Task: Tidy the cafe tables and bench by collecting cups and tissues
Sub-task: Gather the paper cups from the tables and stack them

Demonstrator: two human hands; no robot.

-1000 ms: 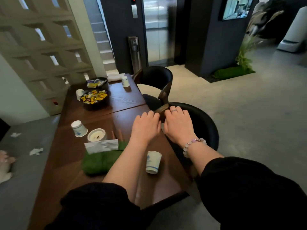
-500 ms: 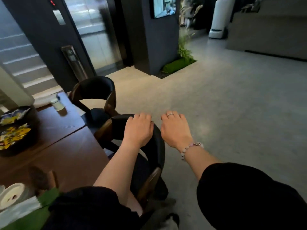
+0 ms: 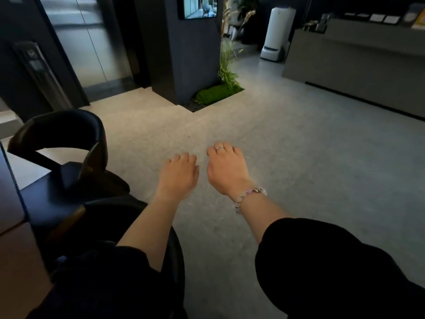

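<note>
My left hand (image 3: 178,174) and my right hand (image 3: 226,169) hover side by side over the grey floor, fingers loosely curled downward and holding nothing. A ring and a beaded bracelet mark the right one. Both are clear of the black chair (image 3: 158,226) whose curved back lies below my left forearm. No cup or tissue is in view. Only a sliver of the brown table (image 3: 13,249) shows at the left edge.
A second black chair (image 3: 69,143) stands at the left, tucked to the table. Ahead are lift doors (image 3: 92,42), a dark pillar with a plant bed (image 3: 218,93), a white machine (image 3: 278,31) and a long grey counter (image 3: 356,65). Open grey floor (image 3: 299,157) spreads to the right.
Both hands have let go of the near chair's back and now hang in the air. The view has swung right, away from the table with its cups and tissues.
</note>
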